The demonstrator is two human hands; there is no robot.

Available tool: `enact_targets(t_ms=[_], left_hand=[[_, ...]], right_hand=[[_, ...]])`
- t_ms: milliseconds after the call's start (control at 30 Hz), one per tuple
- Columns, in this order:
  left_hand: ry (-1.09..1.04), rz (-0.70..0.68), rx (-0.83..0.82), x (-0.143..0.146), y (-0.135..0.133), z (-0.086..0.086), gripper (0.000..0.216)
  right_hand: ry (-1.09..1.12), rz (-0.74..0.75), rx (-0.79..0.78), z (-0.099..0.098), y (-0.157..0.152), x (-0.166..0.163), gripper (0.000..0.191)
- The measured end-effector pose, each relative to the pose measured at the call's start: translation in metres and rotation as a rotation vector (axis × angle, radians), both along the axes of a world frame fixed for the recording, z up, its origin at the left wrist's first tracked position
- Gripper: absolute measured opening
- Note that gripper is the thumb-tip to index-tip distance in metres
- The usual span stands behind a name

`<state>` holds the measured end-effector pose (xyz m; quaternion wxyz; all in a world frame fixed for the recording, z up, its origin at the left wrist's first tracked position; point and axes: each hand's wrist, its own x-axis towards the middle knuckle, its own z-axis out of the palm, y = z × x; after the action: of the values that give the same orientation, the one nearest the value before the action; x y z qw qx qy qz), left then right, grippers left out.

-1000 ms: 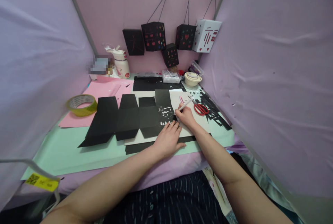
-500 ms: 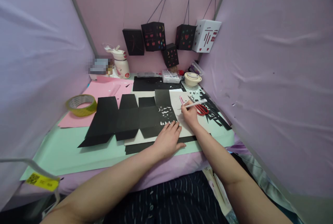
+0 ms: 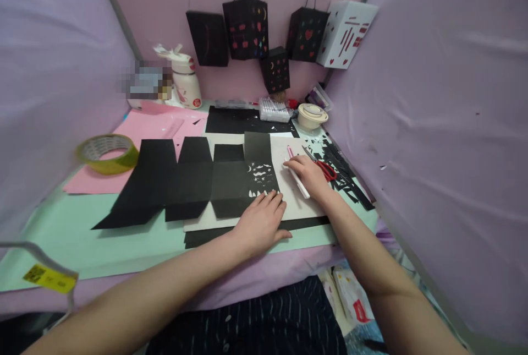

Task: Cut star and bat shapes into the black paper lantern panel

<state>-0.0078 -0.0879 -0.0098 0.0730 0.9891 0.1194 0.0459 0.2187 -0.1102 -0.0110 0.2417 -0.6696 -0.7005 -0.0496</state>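
My left hand [image 3: 262,220] lies flat on the lower edge of a black cardboard cutout [image 3: 231,184], fingers stretched out. Beside its fingertips, the right panel of the cutout has moon, cloud and jagged shapes cut through it. My right hand [image 3: 309,174] is low over the white board [image 3: 292,206], its fingers curled at the upper part of a slim white pen-like craft knife [image 3: 300,184]. The hand partly hides this tool, and its tip is hard to make out. Just beyond are a pink pen [image 3: 290,151] and red-handled scissors [image 3: 326,170].
Black paper scraps [image 3: 344,173] lie at the right. A yellow tape roll [image 3: 108,154] rests on pink paper [image 3: 93,181] at the left. At the back stand a white bottle [image 3: 186,85], a box of white sticks [image 3: 274,110] and a cream bowl [image 3: 312,116]. Paper lanterns [image 3: 246,30] hang above.
The white craft knife has swung round, its rear end now pointing toward me, and my right hand has turned palm-down over it. My left hand stays on the cutout. The view has shifted slightly.
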Motion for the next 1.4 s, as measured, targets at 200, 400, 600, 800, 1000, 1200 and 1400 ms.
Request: enact_targets(t_ms=[200,400,600,800,1000,1200,1400], left_hand=[[0.003,-0.019,-0.048,0.002,0.011,0.019,0.058],[-0.082,0.086,0.004,0.005,0.034,0.026,0.057],[-0.069,0.198,0.002,0.008,0.042,0.009,0.06],[-0.103,0.203,-0.07,0.003,0.043,-0.008,0.059],[-0.14,0.207,-0.111,0.001,0.045,-0.012,0.057],[-0.153,0.209,-0.174,0.0,0.047,-0.008,0.056],[-0.148,0.202,-0.168,0.0,0.047,-0.01,0.057]], right_hand=[[-0.201,0.02,-0.117,0.006,-0.009,0.004,0.034],[-0.038,-0.292,-0.042,0.016,0.016,0.017,0.036],[0.075,-0.4,-0.187,0.008,0.056,0.027,0.028],[0.622,-0.303,0.118,0.03,0.039,0.024,0.025],[1.307,-0.175,0.103,0.037,0.006,-0.023,0.027],[1.453,-0.284,0.075,0.002,-0.007,-0.064,0.011],[1.184,-0.477,0.066,-0.007,-0.004,-0.044,0.023]])
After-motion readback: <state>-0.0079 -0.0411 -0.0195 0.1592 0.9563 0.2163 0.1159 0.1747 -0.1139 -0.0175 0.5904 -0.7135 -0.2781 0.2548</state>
